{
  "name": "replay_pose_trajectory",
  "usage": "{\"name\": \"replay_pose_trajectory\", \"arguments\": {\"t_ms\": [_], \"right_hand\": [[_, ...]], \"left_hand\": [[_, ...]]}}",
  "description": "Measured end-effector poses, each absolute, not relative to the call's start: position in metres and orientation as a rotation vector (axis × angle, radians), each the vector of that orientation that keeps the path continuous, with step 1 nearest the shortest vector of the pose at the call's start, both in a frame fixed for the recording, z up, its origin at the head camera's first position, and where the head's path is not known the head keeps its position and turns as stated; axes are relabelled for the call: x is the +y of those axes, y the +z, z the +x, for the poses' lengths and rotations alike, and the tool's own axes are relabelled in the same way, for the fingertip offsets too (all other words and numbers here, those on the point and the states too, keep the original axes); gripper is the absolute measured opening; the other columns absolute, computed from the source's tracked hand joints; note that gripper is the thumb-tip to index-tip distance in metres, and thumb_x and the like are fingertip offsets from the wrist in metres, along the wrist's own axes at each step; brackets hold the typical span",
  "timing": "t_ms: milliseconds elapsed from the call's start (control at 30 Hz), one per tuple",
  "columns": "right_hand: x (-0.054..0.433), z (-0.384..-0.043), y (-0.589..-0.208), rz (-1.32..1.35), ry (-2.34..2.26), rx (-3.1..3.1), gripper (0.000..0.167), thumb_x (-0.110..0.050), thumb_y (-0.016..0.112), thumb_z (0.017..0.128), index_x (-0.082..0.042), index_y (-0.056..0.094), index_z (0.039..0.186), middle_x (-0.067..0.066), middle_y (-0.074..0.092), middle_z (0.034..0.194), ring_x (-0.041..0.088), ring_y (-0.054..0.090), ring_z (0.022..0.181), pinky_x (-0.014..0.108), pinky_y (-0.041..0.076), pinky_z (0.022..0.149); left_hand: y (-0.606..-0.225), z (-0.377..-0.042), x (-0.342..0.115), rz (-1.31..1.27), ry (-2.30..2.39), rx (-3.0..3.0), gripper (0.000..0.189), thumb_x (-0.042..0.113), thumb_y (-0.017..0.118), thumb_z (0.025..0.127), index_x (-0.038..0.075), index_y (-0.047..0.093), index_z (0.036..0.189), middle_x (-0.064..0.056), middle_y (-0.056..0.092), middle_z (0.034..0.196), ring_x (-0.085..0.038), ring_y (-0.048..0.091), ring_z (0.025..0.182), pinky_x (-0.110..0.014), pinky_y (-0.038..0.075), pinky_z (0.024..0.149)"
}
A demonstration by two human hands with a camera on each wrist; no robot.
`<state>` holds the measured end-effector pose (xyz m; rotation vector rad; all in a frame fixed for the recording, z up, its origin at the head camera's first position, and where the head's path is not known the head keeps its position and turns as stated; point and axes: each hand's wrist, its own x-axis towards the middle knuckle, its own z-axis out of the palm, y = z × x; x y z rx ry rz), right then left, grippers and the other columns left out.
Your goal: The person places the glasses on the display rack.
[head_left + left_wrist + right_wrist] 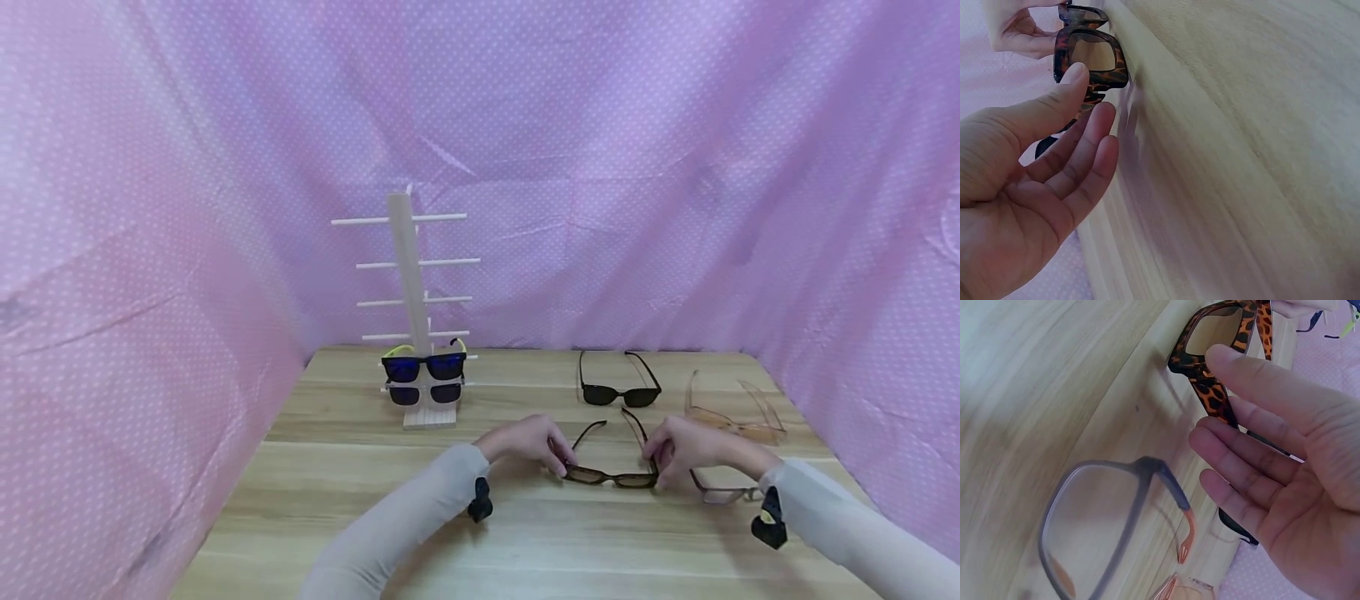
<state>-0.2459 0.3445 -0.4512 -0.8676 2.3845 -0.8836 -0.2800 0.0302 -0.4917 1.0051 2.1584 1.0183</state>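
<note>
Tortoiseshell sunglasses [636,481] with brown lenses are between my two hands, temples unfolded and pointing away from me. My left hand [534,442] pinches their left front corner, thumb on the front of the frame and fingers behind, as the left wrist view shows. At the opposite corner my right hand [686,446] holds the frame the same way, its fingers along the spotted temple [1213,400]. The lower rim is close to the tabletop; whether it touches is unclear. Beside my right hand lie grey-framed glasses [1141,469] with orange temple tips, partly hidden by the wrist in the head view.
A wooden display stand [408,267] with crossbars is at the back left, holding black sunglasses [425,367] with blue lenses above another dark-lensed pair [405,396]. Black sunglasses [621,396] and clear peach-coloured glasses [757,432] lie behind my hands. Pink dotted cloth [600,167] surrounds the wooden table [300,500].
</note>
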Motion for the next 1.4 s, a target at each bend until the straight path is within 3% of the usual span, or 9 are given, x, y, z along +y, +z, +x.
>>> {"name": "replay_pose_trajectory", "arguments": {"t_ms": [233,467,800,967,1133,1300,1400], "right_hand": [[0.339,-0.249,-0.451,-0.944,-0.849,2.393,0.036,-0.008,0.092,0.071,0.005,0.076,0.100,0.010,0.077,0.089,0.011,0.070,0.073,0.019,0.058,0.062],[0.330,-0.250,-0.449,-0.919,-0.845,2.400,0.038,-0.010,0.093,0.070,0.004,0.076,0.101,0.007,0.078,0.089,0.007,0.068,0.073,0.019,0.058,0.063],[0.322,-0.256,-0.445,-1.001,-0.931,2.297,0.028,0.006,0.082,0.074,0.012,0.072,0.100,0.020,0.076,0.091,0.010,0.069,0.076,0.022,0.060,0.065],[0.317,-0.258,-0.444,-1.045,-0.901,2.296,0.025,0.006,0.079,0.074,0.010,0.072,0.098,0.020,0.075,0.091,0.008,0.069,0.077,0.023,0.061,0.067],[0.314,-0.260,-0.449,-1.041,-0.819,2.347,0.027,0.003,0.084,0.072,0.006,0.073,0.096,0.012,0.075,0.088,0.012,0.070,0.076,0.020,0.060,0.067],[0.313,-0.260,-0.452,-0.991,-0.819,2.349,0.031,-0.001,0.089,0.071,0.005,0.073,0.097,0.011,0.076,0.088,0.022,0.072,0.077,0.020,0.060,0.066],[0.313,-0.261,-0.450,-1.002,-0.819,2.351,0.031,0.000,0.088,0.071,0.005,0.074,0.098,0.012,0.076,0.090,0.019,0.072,0.077,0.020,0.060,0.066]], "left_hand": [[-0.490,-0.281,0.027,1.087,0.933,2.211,0.020,0.005,0.084,0.081,0.003,0.081,0.101,-0.008,0.080,0.095,0.008,0.063,0.072,-0.010,0.055,0.070],[-0.486,-0.280,0.021,1.082,0.897,2.164,0.023,0.000,0.084,0.080,0.001,0.079,0.102,-0.011,0.078,0.087,0.002,0.061,0.065,-0.011,0.053,0.062],[-0.489,-0.281,0.008,1.124,0.817,2.279,0.017,0.010,0.087,0.078,0.005,0.080,0.093,-0.003,0.079,0.089,0.007,0.060,0.070,-0.009,0.054,0.070],[-0.488,-0.283,0.002,1.110,0.847,2.239,0.023,0.005,0.085,0.080,0.003,0.080,0.102,-0.007,0.078,0.094,0.006,0.060,0.071,-0.010,0.055,0.071],[-0.492,-0.283,0.004,1.122,0.836,2.216,0.034,0.001,0.083,0.080,0.006,0.078,0.113,-0.001,0.076,0.089,0.004,0.058,0.068,-0.011,0.054,0.066],[-0.497,-0.282,0.008,1.123,0.846,2.239,0.027,0.003,0.086,0.077,0.006,0.080,0.103,0.000,0.076,0.083,0.004,0.060,0.065,-0.012,0.054,0.064],[-0.496,-0.283,0.006,1.115,0.853,2.255,0.022,0.005,0.086,0.077,0.006,0.080,0.098,0.001,0.076,0.082,0.004,0.061,0.066,-0.012,0.055,0.066]]}}
